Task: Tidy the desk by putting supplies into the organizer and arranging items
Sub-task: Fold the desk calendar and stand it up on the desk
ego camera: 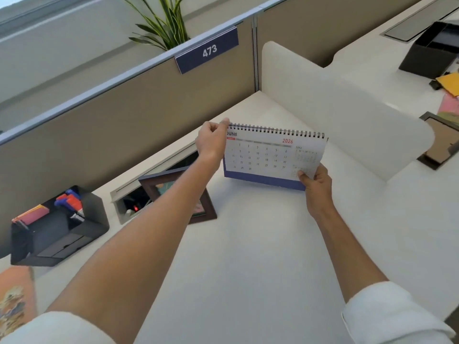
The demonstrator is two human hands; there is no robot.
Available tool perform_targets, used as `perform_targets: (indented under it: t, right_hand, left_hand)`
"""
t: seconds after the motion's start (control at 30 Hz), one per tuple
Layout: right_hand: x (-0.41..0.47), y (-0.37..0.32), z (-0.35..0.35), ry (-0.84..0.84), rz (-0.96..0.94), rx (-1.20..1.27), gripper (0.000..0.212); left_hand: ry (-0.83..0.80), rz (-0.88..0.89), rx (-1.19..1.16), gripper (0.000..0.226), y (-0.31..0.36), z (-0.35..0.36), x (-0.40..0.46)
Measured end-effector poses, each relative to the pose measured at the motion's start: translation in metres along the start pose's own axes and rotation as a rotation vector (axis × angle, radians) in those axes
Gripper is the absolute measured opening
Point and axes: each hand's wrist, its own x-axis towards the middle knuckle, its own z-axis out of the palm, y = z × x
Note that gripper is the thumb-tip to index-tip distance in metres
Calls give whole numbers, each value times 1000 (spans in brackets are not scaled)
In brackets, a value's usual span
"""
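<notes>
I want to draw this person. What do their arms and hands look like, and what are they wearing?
Both hands, the left hand and the right hand, are bare: no gloves, and no rings or watch that I can see. The forearms are bare too. Each arm wears a white sleeve, the left sleeve and the right sleeve, pushed up towards the elbow, with a cuff edge showing on the right one.

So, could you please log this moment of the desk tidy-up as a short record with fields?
held item: desk calendar, showing June 2026
left hand: pinches the calendar's top left corner at the spiral
right hand: grips its lower right corner
organizer: black, at the desk's left, holding markers and coloured paper
picture frame: dark wood, partly hidden behind the left forearm
partition sign: reads 473
</notes>
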Motion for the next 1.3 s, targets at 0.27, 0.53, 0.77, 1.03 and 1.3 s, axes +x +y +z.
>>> perform_targets:
  t: [0.27,0.53,0.77,1.03,1.3]
  right_hand:
    - [12,8,24,92,-21,-57,53]
    - [6,17,27,193,-181,-403,33]
    - [3,22,27,249,-124,-620,37]
    - [3,30,21,259,-6,-642,36]
    - [3,24,17,352,-93,-682,13]
  left_hand:
    - [-1,-49,49,22,0,4,30]
    - [-20,-11,85,21,-2,5,39]
    - [-106,-65,100,23,-2,4,47]
    - [-127,-156,106,40,3,11,46]
    - [-92,-213,49,31,1,14,43]
